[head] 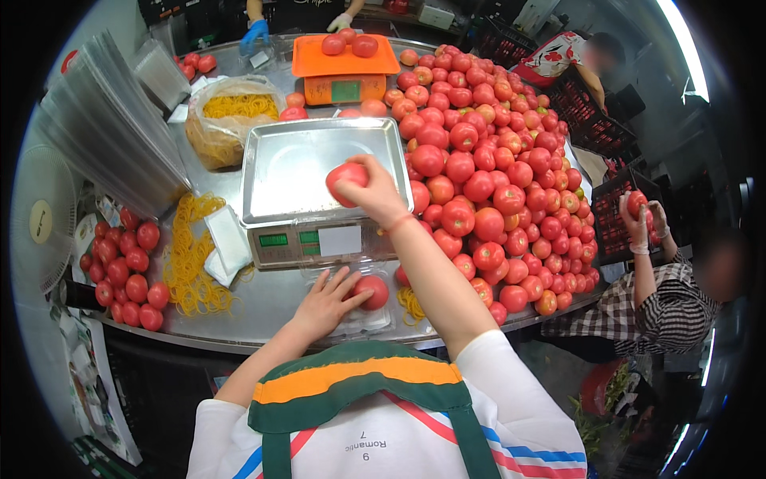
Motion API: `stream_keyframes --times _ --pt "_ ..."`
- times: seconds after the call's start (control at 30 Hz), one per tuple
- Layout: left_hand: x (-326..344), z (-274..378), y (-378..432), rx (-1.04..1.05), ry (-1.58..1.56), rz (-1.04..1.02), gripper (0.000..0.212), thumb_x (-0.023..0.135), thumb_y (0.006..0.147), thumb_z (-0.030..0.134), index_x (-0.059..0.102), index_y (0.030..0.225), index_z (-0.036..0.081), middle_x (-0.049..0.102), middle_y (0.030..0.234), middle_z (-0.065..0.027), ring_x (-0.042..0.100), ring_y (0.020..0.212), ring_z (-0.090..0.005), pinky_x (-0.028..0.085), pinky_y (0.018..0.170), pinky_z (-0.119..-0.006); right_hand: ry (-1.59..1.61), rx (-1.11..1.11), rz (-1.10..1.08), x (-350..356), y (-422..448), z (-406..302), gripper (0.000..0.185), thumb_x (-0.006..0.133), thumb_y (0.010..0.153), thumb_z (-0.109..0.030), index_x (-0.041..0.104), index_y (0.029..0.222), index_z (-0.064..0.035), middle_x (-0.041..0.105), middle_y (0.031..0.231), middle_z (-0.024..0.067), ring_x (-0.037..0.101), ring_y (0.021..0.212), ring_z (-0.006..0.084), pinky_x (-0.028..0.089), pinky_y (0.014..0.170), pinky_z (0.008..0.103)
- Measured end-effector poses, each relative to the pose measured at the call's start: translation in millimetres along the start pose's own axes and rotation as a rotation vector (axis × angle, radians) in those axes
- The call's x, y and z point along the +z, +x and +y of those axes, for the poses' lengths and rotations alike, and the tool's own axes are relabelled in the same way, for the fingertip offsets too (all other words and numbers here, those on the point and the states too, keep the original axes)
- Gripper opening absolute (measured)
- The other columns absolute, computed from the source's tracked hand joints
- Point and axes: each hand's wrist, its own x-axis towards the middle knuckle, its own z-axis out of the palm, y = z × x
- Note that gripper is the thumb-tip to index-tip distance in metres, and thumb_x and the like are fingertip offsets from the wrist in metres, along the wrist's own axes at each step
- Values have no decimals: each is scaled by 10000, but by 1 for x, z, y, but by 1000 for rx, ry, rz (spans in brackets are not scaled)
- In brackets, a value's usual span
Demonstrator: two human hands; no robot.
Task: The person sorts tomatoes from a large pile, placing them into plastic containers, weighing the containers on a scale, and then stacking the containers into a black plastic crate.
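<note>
My right hand (374, 188) holds a red tomato (347, 182) just over the steel pan of a digital scale (281, 161). Nearer my body, my left hand (326, 305) lies with spread fingers at a clear plastic tray (365, 321), its fingertips touching a tomato (375, 293) in it. A white paper (340, 240) is on the front of the scale, beside lit displays. To the right rises a large heap of tomatoes (488, 224). Left of the scale lie a folded white pad (228, 239) and loose yellow rubber bands (191, 269).
Stacked clear plastic containers (114, 132), a bag of rubber bands (218, 132) and a small tomato pile (122, 269) stand left. Beyond is an orange scale (345, 88). A gloved co-worker (299, 9) stands opposite; another (664, 299) holds tomatoes by a black crate (622, 239) at right.
</note>
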Motion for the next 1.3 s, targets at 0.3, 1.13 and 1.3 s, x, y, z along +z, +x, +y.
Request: stream_keyframes --times 0.3,1.13,1.3 --pt "10 0 1 -27 -40 188 411 553 778 162 504 1180 92 388 1320 -143 327 1261 -299 229 1032 -481 -185 -123 -534 -10 -175 23 650 728 686 -249 402 1211 -49 484 1149 154 550 1000 284 454 837 346" --pt "-14 -35 -25 -522 -1107 517 409 542 859 184 458 1206 -16 486 1196 -129 456 1114 -235 336 952 -333 635 812 -93 -31 -225 76 512 410 932 -364 352 1284 3 494 975 133 606 843 236 525 707 304" --pt "11 13 -67 -626 -677 465 578 637 784 204 392 1264 -3 519 957 -128 504 844 -221 433 774 -336 730 754 -126 -25 -231 83 407 551 871 -199 374 1189 -16 510 950 117 607 833 218 531 694 300"
